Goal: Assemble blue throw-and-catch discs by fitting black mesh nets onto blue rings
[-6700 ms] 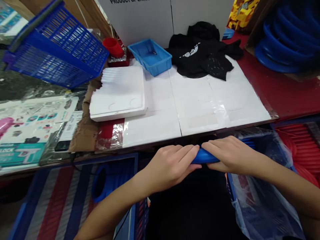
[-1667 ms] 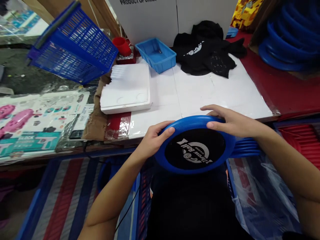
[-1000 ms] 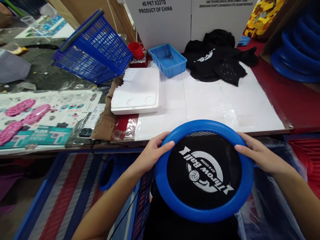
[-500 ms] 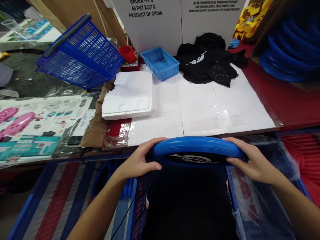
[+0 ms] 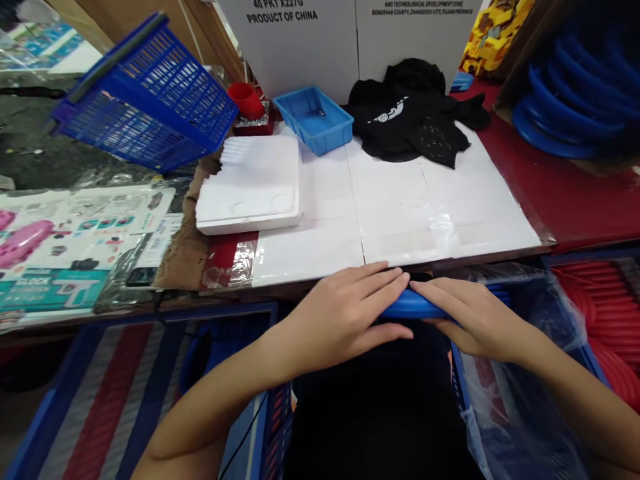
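Note:
In front of the table's edge, a blue flying disc point(image 5: 416, 305) is held nearly edge-on. Its blue rim shows between my two hands; the black printed centre is mostly out of sight now. My left hand point(image 5: 350, 310) grips the disc's left side, fingers over the top and thumb below. From the right, my right hand point(image 5: 465, 313) holds the rim between fingers and thumb. The fingertips of both hands nearly meet. Black printed cloth pieces point(image 5: 420, 123) lie crumpled at the back of the white table sheet point(image 5: 400, 220).
A light blue tray point(image 5: 320, 123), a white foam block point(image 5: 250, 190) and a tilted blue basket point(image 5: 150, 100) stand behind to the left. Stacked blue rings point(image 5: 565, 113) are at the back right. Red rings point(image 5: 610, 320) fill a crate at the lower right.
My left hand has moved right along the disc, close to my right hand. The disc has tilted, so its printed black face is hidden. The view has shifted slightly.

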A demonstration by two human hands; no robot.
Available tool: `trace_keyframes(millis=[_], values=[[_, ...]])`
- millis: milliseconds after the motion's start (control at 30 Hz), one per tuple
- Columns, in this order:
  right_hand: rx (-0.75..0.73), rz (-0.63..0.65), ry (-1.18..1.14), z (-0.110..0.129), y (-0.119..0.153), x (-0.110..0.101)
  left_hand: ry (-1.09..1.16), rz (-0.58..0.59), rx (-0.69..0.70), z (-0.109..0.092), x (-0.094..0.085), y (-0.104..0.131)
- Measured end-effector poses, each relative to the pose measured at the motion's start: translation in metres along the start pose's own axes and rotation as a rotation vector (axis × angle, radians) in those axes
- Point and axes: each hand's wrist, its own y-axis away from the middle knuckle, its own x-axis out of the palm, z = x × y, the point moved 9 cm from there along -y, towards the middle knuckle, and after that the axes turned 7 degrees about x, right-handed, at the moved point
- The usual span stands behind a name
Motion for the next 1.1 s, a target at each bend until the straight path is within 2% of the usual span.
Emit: trace_keyframes(millis=[100, 200, 267, 367, 533, 633, 733, 833, 900, 967, 1100], values=[[-0.003, -0.028, -0.014, 0.005, -0.003, 0.0, 0.058, 0.041, -0.023, -0.003, 0.011, -0.012], [0.011, -0.069, -0.069, 0.004, 0.0, -0.006, 0.06, 0.011, 0.012, -0.006, 0.005, -0.006], [0.074, -0.088, -0.128, -0.005, 0.006, -0.01, 0.053, -0.034, 0.041, -0.005, -0.005, 0.005], [0.182, -0.066, -0.202, -0.021, 0.017, -0.013, 0.056, -0.133, 0.005, 0.007, -0.022, 0.03], [0.129, -0.095, -0.185, -0.022, 0.02, -0.019, 0.132, -0.216, -0.103, 0.032, -0.032, 0.059], [0.105, -0.123, -0.227, -0.029, 0.017, -0.014, 0.173, -0.158, -0.16, 0.041, -0.033, 0.06], [0.116, -0.16, -0.275, -0.047, 0.023, -0.006, 0.168, -0.065, -0.236, 0.053, -0.036, 0.066], [0.155, -0.225, -0.288, -0.065, 0.038, 0.0, 0.164, -0.061, -0.292, 0.07, -0.044, 0.083], [0.165, -0.246, -0.289, -0.069, 0.046, 0.003, 0.165, -0.058, -0.276, 0.074, -0.043, 0.094], [0.157, -0.243, -0.277, -0.063, 0.049, 0.006, 0.14, -0.056, -0.216, 0.068, -0.039, 0.096], [0.081, -0.199, -0.222, -0.03, 0.033, 0.006, 0.058, -0.068, -0.053, 0.029, -0.03, 0.079]])
